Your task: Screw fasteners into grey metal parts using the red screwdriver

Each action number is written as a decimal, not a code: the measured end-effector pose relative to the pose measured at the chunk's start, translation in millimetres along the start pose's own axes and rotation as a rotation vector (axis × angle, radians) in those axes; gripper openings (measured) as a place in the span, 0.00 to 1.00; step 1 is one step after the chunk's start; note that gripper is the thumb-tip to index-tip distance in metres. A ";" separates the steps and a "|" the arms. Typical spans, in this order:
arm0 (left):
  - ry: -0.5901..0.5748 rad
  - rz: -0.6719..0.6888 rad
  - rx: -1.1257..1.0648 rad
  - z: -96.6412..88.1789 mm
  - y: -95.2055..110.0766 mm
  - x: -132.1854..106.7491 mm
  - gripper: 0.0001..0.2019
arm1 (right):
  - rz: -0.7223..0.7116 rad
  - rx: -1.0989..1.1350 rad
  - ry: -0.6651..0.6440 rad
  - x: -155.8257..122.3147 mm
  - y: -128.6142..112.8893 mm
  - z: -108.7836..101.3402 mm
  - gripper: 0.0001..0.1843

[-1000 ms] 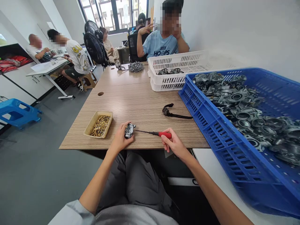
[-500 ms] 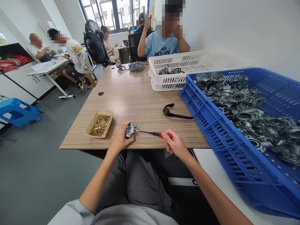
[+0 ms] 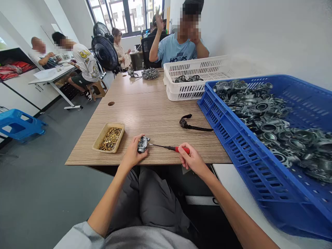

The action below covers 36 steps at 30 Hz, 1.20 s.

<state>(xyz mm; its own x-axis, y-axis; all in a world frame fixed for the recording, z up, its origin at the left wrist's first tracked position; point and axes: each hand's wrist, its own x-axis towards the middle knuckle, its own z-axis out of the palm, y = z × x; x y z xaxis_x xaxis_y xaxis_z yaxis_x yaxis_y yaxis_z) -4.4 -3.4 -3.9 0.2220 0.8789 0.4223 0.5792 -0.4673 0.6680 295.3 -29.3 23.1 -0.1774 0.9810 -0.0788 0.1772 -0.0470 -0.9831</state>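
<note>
Head view: the left hand (image 3: 133,152) grips a small metal casting (image 3: 142,145) from its left side, near the front edge of the desk (image 3: 150,114). Right of the casting, the right hand (image 3: 193,159) is curled around the red handle of a screwdriver (image 3: 168,147); whether its tip touches the casting is too small to tell. The casting looks rigid and fairly light, perhaps slick; its thick outer body seems the surest hold, clear of small projections. Left of the casting, a cream tray (image 3: 120,139) contains loose brass pieces (image 3: 111,139). Well right of the casting, a blue crate (image 3: 226,139) carries heaped metal parts (image 3: 261,107); beyond the casting, rightward, a white crate (image 3: 171,85) has dark parts (image 3: 188,79) inside.
</note>
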 end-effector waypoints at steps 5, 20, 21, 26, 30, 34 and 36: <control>0.007 0.011 0.000 0.8 -2.1 0.3 0.34 | -0.004 0.051 -0.030 -1.4 -0.4 -2.7 0.26; 0.006 0.002 -0.004 0.3 -1.4 -0.2 0.34 | -0.024 0.033 0.003 1.7 7.1 0.1 0.25; 0.003 0.003 -0.005 0.1 -1.4 -0.2 0.34 | -0.023 0.028 0.004 1.4 5.6 0.4 0.25; 0.005 0.021 -0.016 -0.3 -1.9 0.0 0.34 | -0.021 -0.003 0.018 0.0 -1.1 2.4 0.25; 0.012 0.045 -0.016 -0.2 -2.0 0.6 0.34 | -0.009 -0.045 0.030 -1.6 -5.5 3.5 0.25; 0.015 0.052 -0.012 -0.3 -1.8 1.0 0.34 | 0.017 -0.073 0.039 -2.4 -7.3 3.5 0.26; 0.016 0.050 -0.009 -0.6 -1.4 1.0 0.34 | 0.025 -0.084 0.041 -2.2 -6.9 3.0 0.26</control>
<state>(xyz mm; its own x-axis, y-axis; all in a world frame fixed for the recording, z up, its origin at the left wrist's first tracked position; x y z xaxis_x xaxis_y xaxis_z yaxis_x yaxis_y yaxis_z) -5.5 -1.8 -4.1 0.2381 0.8530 0.4645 0.5605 -0.5113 0.6515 291.6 -31.7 29.6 -0.1325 0.9867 -0.0946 0.2624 -0.0571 -0.9633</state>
